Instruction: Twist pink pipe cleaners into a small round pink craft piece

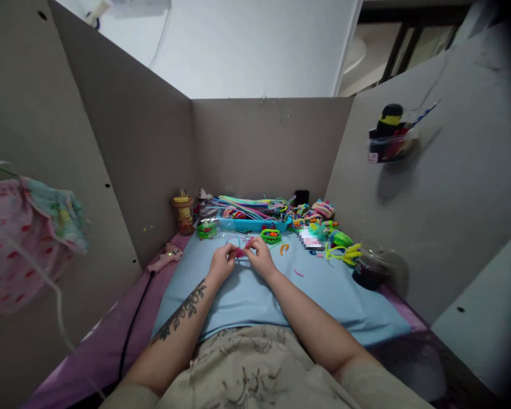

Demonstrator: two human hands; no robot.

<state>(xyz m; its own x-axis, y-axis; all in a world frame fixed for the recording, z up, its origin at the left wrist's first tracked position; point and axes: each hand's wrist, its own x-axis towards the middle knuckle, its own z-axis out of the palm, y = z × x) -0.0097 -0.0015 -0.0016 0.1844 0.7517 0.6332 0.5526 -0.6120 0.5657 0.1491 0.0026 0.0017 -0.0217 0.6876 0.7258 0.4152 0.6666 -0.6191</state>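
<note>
Between my two hands is a small magenta pipe cleaner piece (239, 253), held above the blue cloth (255, 301). My left hand (222, 262) pinches it from the left. My right hand (260, 258) closes on its other side, where a pink stem end sticks up by the fingers. Just beyond the right hand sits a green fuzzy ring-shaped piece (271, 236) with orange bits in it. An orange curled pipe cleaner (284, 249) and a short pink piece (298, 273) lie to the right of the hands.
A blue tray (259, 225) piled with colourful pipe cleaners stands at the back. Left are a brown jar (183, 213) and a pink glue gun (165, 258) with a black cord. Right are yellow stems (344, 253) and a dark tub (368, 274). Grey panels surround the table.
</note>
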